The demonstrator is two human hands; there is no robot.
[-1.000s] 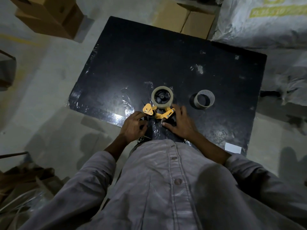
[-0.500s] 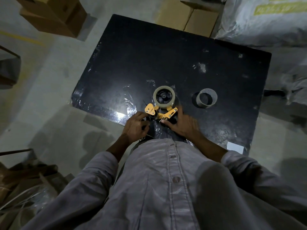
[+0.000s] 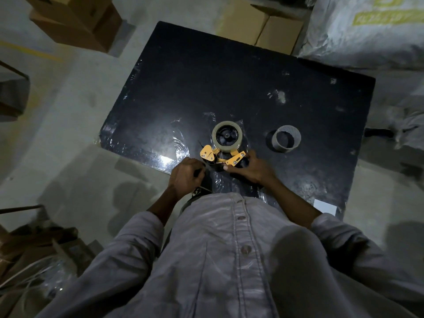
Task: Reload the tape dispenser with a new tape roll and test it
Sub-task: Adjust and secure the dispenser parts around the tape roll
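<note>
The tape dispenser [image 3: 221, 157] is lying on its side near the front edge of the black table [image 3: 183, 83], w/ its yellow-orange plates facing up. A tape roll [image 3: 226, 135] is sitting on the dispenser's hub, black spoked wheel showing through its centre, on the far side of the yellow parts.

The right hand [image 3: 251, 169] is resting on the dispenser's right end, fingers curled round the yellow plate and thumb tip pressing by its lower edge. The left hand [image 3: 185, 175] is closing into a loose fist at the dispenser's left side, fingers pressed together around something dark, prob. the handle, though it's too dim to be sure.

Just right of the dispenser, apart from it, an empty cardboard core [image 3: 286, 138] is standing on end; nothing inside it. Clear film is wrinkling over the table top near the roll. A white label [image 3: 325, 206] is sitting at the table's front right corner.

Beyond the table: cardboard boxes [image 3: 263, 28] w/ flaps shut, contents not visible, more boxes [image 3: 75, 21] far left, and white sacks [image 3: 367, 31] far right.
</note>
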